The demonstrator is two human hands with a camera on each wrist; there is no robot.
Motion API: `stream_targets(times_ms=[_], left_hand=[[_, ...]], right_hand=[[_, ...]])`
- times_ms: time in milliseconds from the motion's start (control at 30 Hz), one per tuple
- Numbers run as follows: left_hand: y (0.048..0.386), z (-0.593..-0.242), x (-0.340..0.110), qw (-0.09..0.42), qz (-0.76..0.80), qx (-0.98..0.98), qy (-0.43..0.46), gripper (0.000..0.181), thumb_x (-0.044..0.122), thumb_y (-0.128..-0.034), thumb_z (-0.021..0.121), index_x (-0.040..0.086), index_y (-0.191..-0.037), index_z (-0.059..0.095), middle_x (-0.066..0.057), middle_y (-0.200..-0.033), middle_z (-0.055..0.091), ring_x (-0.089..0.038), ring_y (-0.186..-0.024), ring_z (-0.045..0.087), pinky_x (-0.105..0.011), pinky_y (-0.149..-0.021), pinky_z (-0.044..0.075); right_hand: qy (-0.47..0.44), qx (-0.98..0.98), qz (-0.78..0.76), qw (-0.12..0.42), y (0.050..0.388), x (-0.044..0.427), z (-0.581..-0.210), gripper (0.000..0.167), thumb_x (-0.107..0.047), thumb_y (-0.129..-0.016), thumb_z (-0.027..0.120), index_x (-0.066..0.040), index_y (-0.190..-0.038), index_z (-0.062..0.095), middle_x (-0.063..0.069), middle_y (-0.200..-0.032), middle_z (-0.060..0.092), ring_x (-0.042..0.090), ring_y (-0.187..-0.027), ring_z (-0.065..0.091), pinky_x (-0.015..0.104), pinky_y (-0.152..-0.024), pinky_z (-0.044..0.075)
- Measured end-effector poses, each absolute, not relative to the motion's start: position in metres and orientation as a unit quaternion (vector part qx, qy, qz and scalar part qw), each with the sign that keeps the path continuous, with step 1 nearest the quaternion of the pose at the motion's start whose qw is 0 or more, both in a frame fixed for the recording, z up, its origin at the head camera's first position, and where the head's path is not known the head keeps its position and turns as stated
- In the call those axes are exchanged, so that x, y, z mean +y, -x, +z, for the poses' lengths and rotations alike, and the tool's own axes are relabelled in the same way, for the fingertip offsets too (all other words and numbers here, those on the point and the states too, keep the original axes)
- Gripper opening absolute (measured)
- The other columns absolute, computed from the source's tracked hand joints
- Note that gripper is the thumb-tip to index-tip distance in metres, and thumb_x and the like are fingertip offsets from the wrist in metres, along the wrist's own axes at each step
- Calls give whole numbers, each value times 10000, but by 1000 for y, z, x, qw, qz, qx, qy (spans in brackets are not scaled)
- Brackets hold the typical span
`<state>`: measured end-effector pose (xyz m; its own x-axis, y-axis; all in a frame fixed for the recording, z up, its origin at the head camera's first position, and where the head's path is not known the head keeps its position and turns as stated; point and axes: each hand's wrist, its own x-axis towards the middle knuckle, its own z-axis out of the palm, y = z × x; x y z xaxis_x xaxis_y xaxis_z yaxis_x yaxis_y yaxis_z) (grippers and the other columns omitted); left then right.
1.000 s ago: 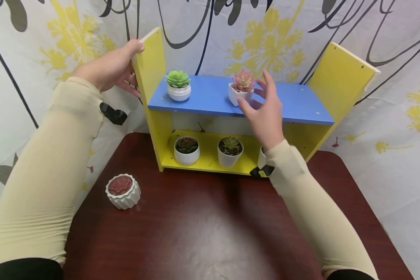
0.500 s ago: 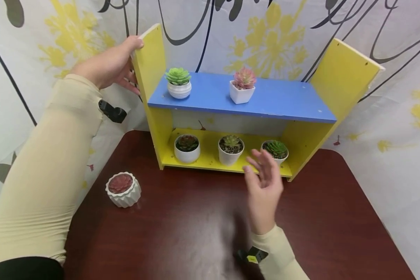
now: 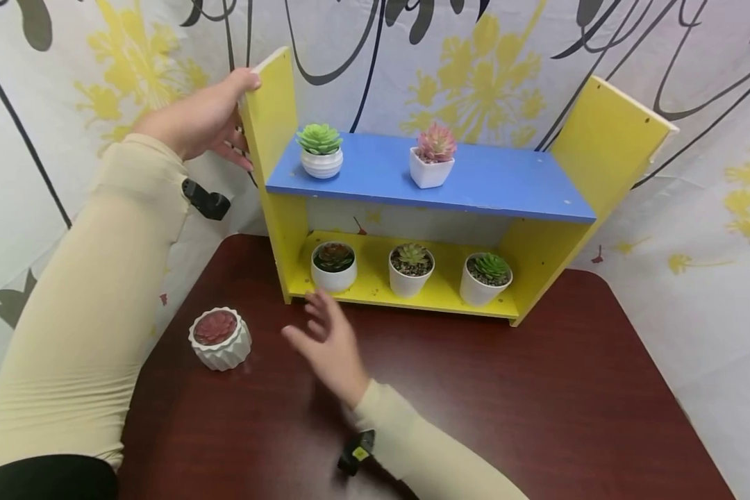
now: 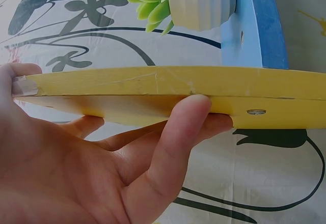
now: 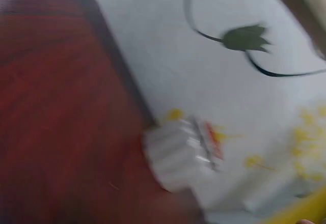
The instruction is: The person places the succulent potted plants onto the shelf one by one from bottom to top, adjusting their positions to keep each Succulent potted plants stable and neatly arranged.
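Observation:
My left hand [image 3: 203,118] grips the top of the yellow left side panel of a small shelf [image 3: 269,125]. In the left wrist view the thumb hooks over the panel's end, and the fingers [image 4: 178,142] lie along its outer face. My right hand [image 3: 334,347], holding nothing, is above the table with fingers spread and slightly bent. Left of it, apart from the hand, a red succulent in a ribbed white pot [image 3: 220,340] stands on the table. The right wrist view is blurred, showing that white pot [image 5: 178,155] near the table edge.
On the blue upper board [image 3: 506,177] stand a light green succulent [image 3: 321,149] and a pink succulent [image 3: 432,156]. Three potted succulents line the yellow lower board: a dark reddish one [image 3: 334,266], a pale green one [image 3: 411,269] and a green one [image 3: 486,278]. Patterned cloth hangs behind the dark red table [image 3: 537,417].
My right hand has left the pink succulent on the blue board, come down over the table and swung left towards the ribbed pot. The left hand stays on the side panel.

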<state>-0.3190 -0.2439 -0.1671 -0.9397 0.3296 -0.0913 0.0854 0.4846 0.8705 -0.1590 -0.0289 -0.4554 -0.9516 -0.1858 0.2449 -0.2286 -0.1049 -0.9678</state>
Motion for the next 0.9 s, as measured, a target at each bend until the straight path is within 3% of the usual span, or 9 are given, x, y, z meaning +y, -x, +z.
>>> stream_targets(times_ms=[167, 333, 567, 900], left_hand=[[319, -166, -240, 128, 500, 849, -111, 614, 655, -1117, 167, 269, -1582, 271, -184, -1490, 513, -355, -1145, 722, -494, -871, 649], [320, -167, -235, 139, 505, 844, -117, 614, 654, -1117, 178, 281, -1597, 257, -183, -1516, 486, -391, -1208, 689, -499, -893, 642], [320, -166, -239, 134, 503, 845, -121, 610, 656, -1116, 173, 273, -1584, 256, -191, -1499, 490, -383, -1169, 706, -507, -888, 642], [320, -165, -243, 136, 497, 850, -109, 659, 679, -1102, 171, 334, -1662, 136, -202, -1515, 485, -331, -1157, 719, -501, -889, 649]], right_hand=[[-164, -715, 677, -64, 160, -70, -479, 959, -205, -924, 906, -77, -1684, 336, 51, -1662, 456, 301, -1515, 449, 420, -1230, 402], [-169, -747, 635, -97, 161, -97, -494, 988, -280, -911, 917, -91, -1688, 337, 90, -1665, 449, 250, -1502, 462, 337, -1198, 427], [-162, -770, 608, -102, 161, -125, -504, 1041, -381, -884, 934, -104, -1692, 339, -7, -1659, 439, 97, -1465, 439, 301, -1178, 422], [-142, -787, 594, -82, 162, -145, -517, 1139, -377, -849, 964, -76, -1706, 276, 2, -1684, 399, 125, -1493, 415, 346, -1210, 407]])
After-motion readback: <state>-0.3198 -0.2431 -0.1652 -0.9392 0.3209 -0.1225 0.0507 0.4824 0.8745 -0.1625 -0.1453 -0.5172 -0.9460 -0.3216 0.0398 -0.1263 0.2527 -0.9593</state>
